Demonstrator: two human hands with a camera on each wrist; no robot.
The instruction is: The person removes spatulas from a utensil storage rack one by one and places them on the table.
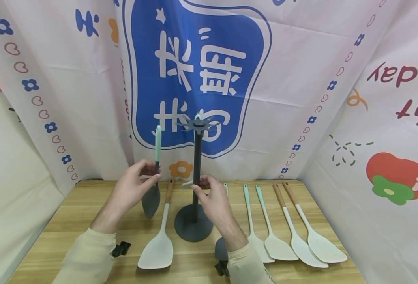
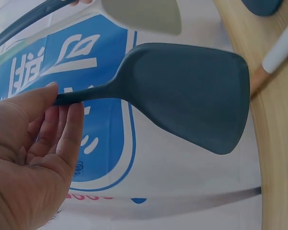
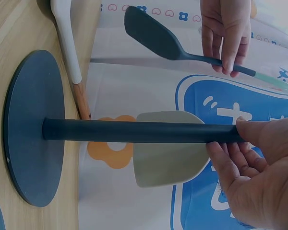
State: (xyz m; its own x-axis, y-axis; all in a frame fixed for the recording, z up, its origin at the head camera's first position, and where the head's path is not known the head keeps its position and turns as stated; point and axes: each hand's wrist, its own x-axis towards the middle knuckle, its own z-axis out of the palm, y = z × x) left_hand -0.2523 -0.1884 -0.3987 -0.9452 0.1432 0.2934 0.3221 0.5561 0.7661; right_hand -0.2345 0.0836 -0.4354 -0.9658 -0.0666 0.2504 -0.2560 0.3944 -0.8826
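My left hand point(image 1: 134, 187) pinches a turner point(image 1: 152, 201) by its dark neck, just left of the stand. The turner hangs blade down with its mint handle pointing up; its broad dark blade point(image 2: 192, 96) shows whole in the left wrist view. With thumb and fingers, my right hand point(image 1: 214, 199) grips the pole of a dark utensil stand point(image 1: 196, 165). That stand has a round base point(image 3: 36, 129) on the table and a ring of hooks at its top. Behind the pole hangs a pale turner point(image 3: 170, 167), its handle mostly hidden.
A white turner with a wooden handle point(image 1: 159, 248) lies left of the stand on the wooden table point(image 1: 98, 213). Several pale turners point(image 1: 280, 248) lie in a row at right. A dark blade point(image 1: 221, 249) is partly hidden under my right forearm. Printed cloth hangs behind.
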